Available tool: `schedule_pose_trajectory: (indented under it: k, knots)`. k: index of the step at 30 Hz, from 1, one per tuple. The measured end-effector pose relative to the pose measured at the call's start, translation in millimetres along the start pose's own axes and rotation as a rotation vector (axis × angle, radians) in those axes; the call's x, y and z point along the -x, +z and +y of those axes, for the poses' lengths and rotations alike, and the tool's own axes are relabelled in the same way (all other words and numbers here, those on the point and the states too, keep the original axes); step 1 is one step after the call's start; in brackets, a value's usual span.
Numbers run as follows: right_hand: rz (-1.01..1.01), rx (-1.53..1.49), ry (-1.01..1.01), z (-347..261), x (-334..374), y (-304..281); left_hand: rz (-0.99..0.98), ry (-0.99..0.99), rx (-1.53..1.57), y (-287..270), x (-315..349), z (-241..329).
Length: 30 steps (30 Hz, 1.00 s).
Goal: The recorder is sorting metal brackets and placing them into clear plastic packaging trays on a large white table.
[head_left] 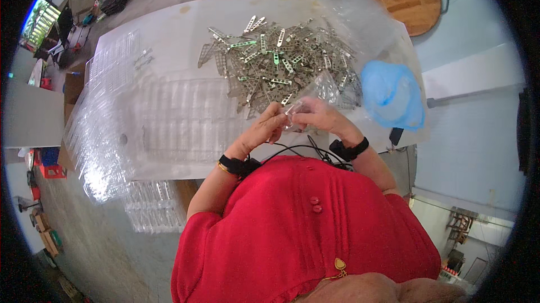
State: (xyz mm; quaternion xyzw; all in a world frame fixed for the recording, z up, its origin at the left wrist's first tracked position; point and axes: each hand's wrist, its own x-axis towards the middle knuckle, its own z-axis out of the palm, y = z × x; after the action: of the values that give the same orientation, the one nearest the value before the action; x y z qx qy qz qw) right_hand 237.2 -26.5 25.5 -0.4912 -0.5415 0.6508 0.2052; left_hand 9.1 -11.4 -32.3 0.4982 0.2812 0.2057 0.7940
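A crinkled clear plastic bag [324,90] is pinched between my two hands, close to the table's front edge. My left hand [266,126] has its fingers closed at the bag's left end, and what else may lie between the fingertips is too small to tell. Curled around the nearer part of the bag is my right hand [325,117]. Just beyond both hands spreads a big heap of flat metal strips with holes [275,61], silvery with some greenish glints. The bag's far end reaches over the heap's near right side.
Clear moulded plastic trays [183,114] cover the table's left side, with more stacked below its edge [152,204]. A blue plastic bag [392,95] lies right of the heap, near a small black object [396,135]. Clear sheeting [360,21] lies far right. Black cables [298,148] run before my body.
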Motion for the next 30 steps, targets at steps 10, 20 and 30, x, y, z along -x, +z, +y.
schedule_pose_trajectory:
  k: [10,20,30]
  knots:
    - [0.059,-0.125,-0.169,13.8,13.3,-12.4,-0.05,0.024,0.051,-0.8,0.6,-0.1]
    - [-0.002,-0.045,-0.182,3.1,26.5,-20.3,0.031,0.014,0.111,10.2,7.2,15.2]
    - [0.277,0.375,-0.173,22.4,21.3,-18.1,-0.075,-0.002,0.092,8.3,5.4,9.6]
